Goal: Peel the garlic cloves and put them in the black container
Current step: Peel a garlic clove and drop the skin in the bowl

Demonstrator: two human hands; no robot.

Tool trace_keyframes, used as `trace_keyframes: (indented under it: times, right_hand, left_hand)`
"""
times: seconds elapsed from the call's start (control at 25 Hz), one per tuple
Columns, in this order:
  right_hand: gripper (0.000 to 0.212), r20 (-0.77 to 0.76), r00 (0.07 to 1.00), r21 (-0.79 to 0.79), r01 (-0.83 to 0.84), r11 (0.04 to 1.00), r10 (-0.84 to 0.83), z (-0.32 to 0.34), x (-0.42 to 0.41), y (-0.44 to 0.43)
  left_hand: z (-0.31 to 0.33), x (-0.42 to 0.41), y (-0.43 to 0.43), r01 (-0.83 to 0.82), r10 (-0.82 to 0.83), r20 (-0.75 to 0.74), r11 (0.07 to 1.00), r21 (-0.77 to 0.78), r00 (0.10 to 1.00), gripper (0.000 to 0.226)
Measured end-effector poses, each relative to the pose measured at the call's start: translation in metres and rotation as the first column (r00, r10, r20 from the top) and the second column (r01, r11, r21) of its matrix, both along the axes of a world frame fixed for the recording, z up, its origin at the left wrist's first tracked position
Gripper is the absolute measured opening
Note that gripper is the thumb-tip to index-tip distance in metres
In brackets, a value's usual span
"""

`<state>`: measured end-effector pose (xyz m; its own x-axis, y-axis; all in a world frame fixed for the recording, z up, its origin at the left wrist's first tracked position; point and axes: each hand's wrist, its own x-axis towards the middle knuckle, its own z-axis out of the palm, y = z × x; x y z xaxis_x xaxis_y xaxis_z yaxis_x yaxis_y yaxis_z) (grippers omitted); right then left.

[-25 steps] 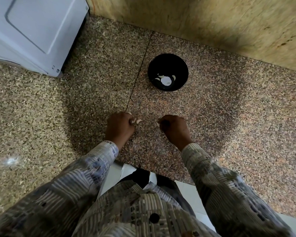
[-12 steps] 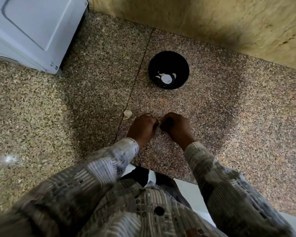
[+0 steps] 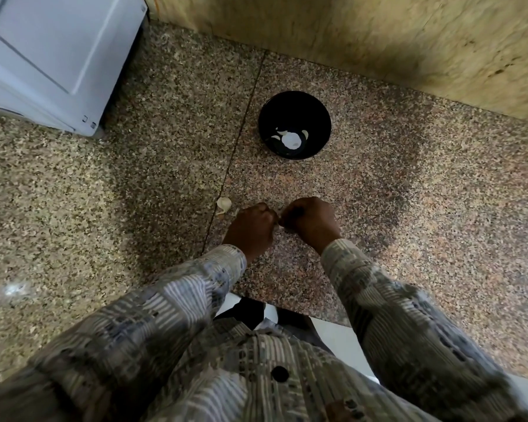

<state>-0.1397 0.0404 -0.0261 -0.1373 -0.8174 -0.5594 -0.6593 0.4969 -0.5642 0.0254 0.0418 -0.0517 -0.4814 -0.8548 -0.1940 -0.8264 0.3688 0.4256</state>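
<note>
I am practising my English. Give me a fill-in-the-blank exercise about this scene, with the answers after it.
1. The container on the counter is ____ in colour.
2. The loose garlic clove lies to the ____ of the left hand.
3. The big appliance at the far left is ____ in colour.
Missing words: black; left; white.

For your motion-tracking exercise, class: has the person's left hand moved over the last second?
Yes. The left hand went right, off the countertop seam, and now meets the right hand at a garlic clove pinched between them.
</note>
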Motion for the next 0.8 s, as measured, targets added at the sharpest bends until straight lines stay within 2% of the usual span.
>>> trace_keyframes:
  times: [0.2,0.32,0.48,0.6,0.72,0.8]
  right_hand:
    - [0.007,0.067,0.997,-0.006,0.044,0.999,-0.043,-0.002,-0.001,0.005]
    - [0.007,0.012,0.998,-0.040,0.055,0.998,-0.055,-0.004,0.001,0.006]
    - [0.004,0.031,0.999,-0.036,-0.041,0.999,0.042,-0.002,-0.003,0.005]
    - [0.007,-0.004,0.999,-0.099,0.036,0.994,-0.036,0.002,0.002,0.007]
    - [0.005,0.053,0.996,-0.104,-0.070,0.992,0.075,0.002,-0.005,0.015]
    - [0.007,0.116,0.986,-0.086,-0.106,0.991,0.116,0.005,-0.015,0.016]
  left_hand:
    - [-0.001,0.000,-0.003,-0.012,0.012,0.008,1.000,0.014,1.000,0.014]
    - [0.000,-0.001,-0.004,-0.011,0.011,-0.007,1.000,0.021,1.000,0.015]
    - [-0.001,-0.001,-0.005,-0.007,0.007,0.007,0.999,0.033,1.000,0.017]
    - [0.000,-0.001,-0.004,-0.009,0.009,0.001,0.999,0.036,1.000,0.017]
    - [0.004,-0.001,-0.003,-0.014,0.015,-0.018,0.999,0.039,1.000,0.014]
    - [0.008,-0.001,-0.002,-0.037,0.043,-0.090,0.997,0.067,0.995,0.013]
